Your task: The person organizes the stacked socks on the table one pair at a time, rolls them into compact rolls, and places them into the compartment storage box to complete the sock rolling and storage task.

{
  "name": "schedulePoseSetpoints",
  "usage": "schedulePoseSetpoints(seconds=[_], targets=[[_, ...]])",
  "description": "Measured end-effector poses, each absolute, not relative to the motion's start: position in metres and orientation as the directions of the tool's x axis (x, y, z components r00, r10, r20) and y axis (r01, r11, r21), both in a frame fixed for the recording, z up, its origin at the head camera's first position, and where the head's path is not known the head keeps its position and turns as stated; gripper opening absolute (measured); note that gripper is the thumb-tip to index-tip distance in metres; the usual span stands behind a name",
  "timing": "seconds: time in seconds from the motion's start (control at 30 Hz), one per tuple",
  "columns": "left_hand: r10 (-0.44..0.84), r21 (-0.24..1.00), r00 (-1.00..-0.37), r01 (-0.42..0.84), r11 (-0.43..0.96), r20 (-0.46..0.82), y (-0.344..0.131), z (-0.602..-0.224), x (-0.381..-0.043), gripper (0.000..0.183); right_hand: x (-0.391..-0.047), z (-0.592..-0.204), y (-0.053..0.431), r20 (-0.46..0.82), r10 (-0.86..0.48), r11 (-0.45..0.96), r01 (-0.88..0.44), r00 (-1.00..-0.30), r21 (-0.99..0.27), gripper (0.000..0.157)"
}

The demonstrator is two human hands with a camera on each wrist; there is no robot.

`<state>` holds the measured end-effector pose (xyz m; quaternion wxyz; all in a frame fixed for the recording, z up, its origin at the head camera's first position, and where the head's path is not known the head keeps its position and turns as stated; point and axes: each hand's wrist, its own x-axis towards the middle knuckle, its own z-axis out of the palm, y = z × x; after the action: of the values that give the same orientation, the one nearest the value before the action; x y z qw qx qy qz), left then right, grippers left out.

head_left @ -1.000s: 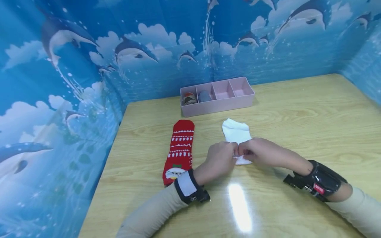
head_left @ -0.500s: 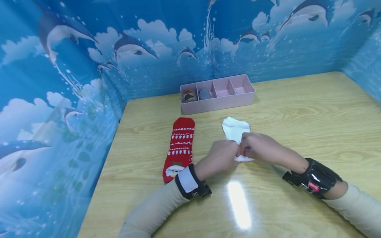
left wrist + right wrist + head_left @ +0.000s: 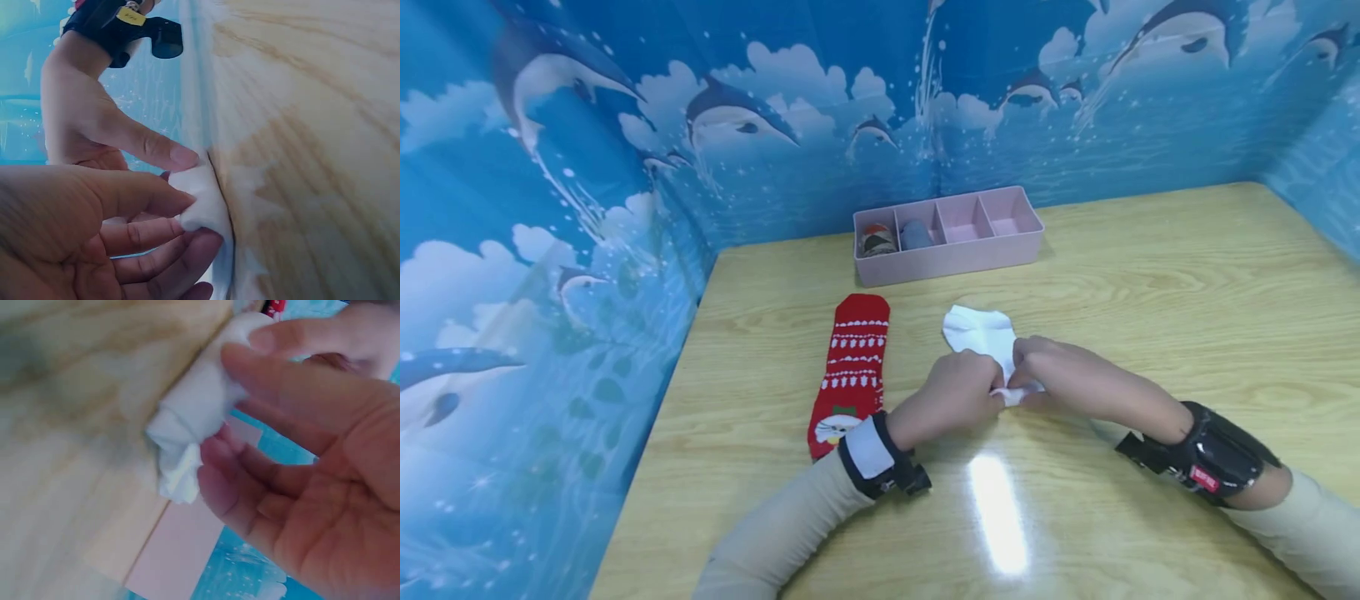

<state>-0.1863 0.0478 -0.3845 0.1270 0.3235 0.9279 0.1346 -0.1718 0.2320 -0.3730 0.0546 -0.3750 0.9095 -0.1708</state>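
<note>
A white sock point(image 3: 981, 329) lies on the table in front of me, its near end folded into a small roll that shows in both wrist views. My left hand point(image 3: 962, 387) pinches the left side of this roll between thumb and fingers. On the right side, my right hand point(image 3: 1056, 375) grips the same roll, thumb on top and fingers curled beneath. The far part of the sock stays flat, pointing away from me. Left of my left hand lies a red sock point(image 3: 853, 367) with white patterns, its lower end partly behind my wrist strap.
At the back of the wooden table point(image 3: 1150, 292) stands a pink divided box point(image 3: 951, 260). A patterned rolled sock point(image 3: 878, 240) sits in its leftmost compartment, a grey-blue roll point(image 3: 915, 235) in the one beside it. A dolphin-print curtain point(image 3: 820, 167) hangs behind and to the left.
The white sock's far end has shifted slightly left and toward me, and its near end is rolled a little further. Both hands keep their hold. The red sock stays put.
</note>
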Motion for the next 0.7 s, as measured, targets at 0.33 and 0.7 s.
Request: schedulePoseSetpoints(seconds=[0.33,0.7], targets=[[0.602,0.268,-0.778,0.551,0.790,-0.177,0.0498,-0.3810,-0.1874,0.011,-0.1761,-0.3813,0.2264,0.054,-0.654,0.680,-0.618,-0.755,-0.394,0.032],[0.617,0.215,-0.782,0.589,0.779,-0.092,0.0497,-0.3795,-0.1842,0.015,-0.1808,-0.3831,0.2273,-0.022,-0.576,0.714,-0.489,-0.817,-0.502,0.026]])
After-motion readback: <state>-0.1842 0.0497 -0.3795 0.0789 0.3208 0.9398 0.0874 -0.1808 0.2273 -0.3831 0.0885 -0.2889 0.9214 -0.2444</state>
